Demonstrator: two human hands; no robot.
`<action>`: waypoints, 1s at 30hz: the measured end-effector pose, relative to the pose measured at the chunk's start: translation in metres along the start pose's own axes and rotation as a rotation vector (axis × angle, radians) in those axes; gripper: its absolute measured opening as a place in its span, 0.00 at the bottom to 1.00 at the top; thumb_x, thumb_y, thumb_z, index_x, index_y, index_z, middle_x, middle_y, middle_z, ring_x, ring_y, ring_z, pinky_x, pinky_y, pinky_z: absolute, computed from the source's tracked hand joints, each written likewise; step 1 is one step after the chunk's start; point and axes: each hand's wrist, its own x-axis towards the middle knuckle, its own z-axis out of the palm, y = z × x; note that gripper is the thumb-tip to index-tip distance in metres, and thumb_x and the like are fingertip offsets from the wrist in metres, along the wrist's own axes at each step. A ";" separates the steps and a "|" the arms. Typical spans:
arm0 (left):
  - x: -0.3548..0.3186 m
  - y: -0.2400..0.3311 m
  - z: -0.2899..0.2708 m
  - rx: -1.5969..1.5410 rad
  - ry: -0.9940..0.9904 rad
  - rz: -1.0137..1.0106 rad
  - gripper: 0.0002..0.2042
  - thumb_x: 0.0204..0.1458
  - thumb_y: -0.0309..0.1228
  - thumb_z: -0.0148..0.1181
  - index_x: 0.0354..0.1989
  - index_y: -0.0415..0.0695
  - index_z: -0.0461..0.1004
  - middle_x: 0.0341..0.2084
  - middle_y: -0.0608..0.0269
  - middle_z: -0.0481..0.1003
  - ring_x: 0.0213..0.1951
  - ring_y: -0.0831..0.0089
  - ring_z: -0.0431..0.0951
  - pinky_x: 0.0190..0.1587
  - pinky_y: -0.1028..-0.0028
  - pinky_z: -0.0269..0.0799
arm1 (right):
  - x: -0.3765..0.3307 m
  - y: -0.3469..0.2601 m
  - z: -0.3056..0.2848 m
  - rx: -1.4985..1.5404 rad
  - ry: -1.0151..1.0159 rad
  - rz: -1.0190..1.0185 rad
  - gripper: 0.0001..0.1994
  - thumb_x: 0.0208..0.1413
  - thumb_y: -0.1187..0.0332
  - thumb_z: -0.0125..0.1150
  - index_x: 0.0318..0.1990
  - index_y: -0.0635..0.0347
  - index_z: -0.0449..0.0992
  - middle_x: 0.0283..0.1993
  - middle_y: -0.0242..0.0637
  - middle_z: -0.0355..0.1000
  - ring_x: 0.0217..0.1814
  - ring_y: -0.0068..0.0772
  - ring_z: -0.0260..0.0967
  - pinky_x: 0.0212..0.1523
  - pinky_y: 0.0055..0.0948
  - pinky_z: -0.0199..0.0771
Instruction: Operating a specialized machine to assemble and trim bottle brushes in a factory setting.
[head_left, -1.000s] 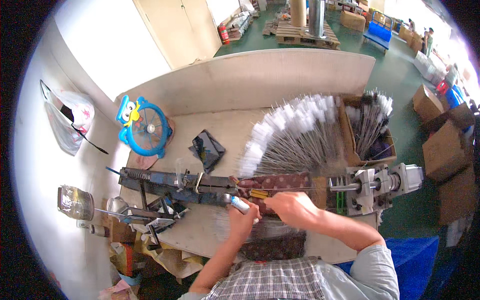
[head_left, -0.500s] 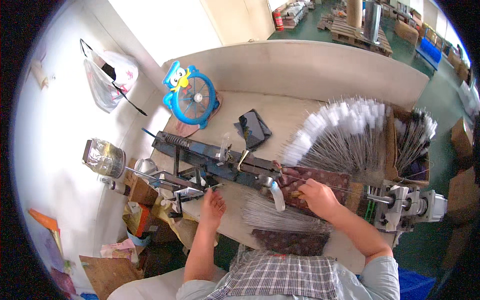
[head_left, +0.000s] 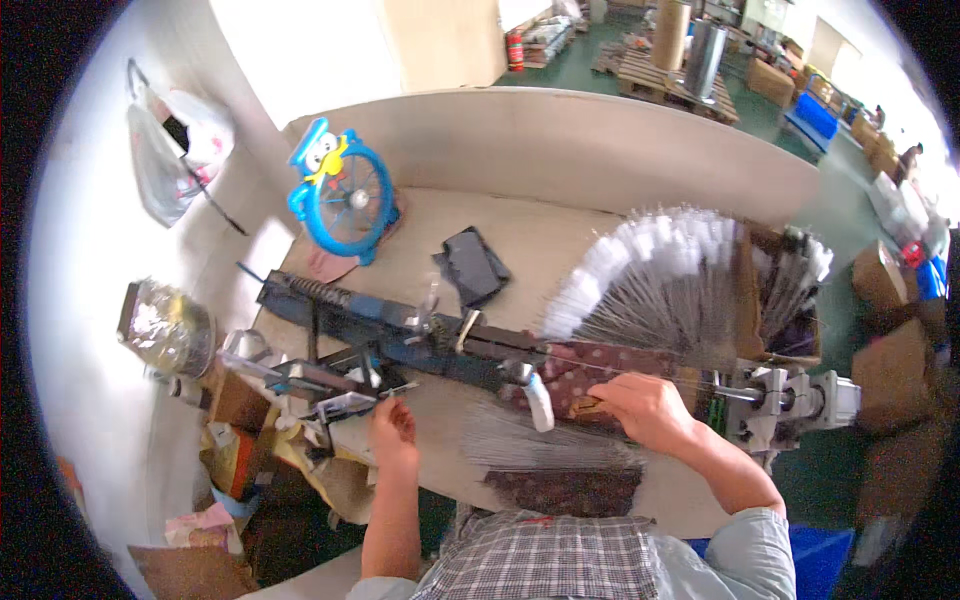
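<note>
The left hand [head_left: 392, 428] pinched a thin wire at the machine's clamp [head_left: 345, 385]; the right hand [head_left: 645, 410] lay closed on the patterned cloth [head_left: 600, 365] — beside loose wires [head_left: 540, 450] on the tabletop [head_left: 560, 240]. Judged risk: wire slipping, or fingers caught in the clamp.

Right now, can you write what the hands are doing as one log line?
left hand: at metal clamp, holding thin wire | right hand: on patterned cloth by long machine | wire bundle: between hands
</note>
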 end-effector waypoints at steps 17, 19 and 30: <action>-0.123 -0.107 0.168 0.368 -0.780 0.023 0.07 0.55 0.29 0.54 0.36 0.38 0.73 0.25 0.65 0.74 0.23 0.80 0.71 0.27 0.80 0.68 | -0.020 0.036 -0.039 0.258 0.166 0.321 0.10 0.47 0.68 0.61 0.37 0.60 0.78 0.33 0.42 0.74 0.36 0.41 0.72 0.39 0.33 0.71; -0.127 -0.109 0.171 0.401 -0.856 0.103 0.07 0.55 0.29 0.54 0.36 0.37 0.73 0.26 0.64 0.74 0.24 0.80 0.71 0.26 0.81 0.67 | -0.025 0.038 -0.043 0.297 0.155 0.310 0.10 0.47 0.68 0.61 0.37 0.60 0.78 0.33 0.41 0.74 0.36 0.41 0.72 0.38 0.32 0.71; -0.122 -0.083 0.158 0.236 -0.445 0.110 0.07 0.55 0.31 0.54 0.34 0.40 0.72 0.24 0.66 0.73 0.24 0.80 0.71 0.29 0.79 0.68 | 0.011 0.019 -0.030 -0.113 0.382 -0.072 0.08 0.44 0.66 0.62 0.32 0.56 0.77 0.27 0.33 0.71 0.33 0.36 0.68 0.36 0.34 0.69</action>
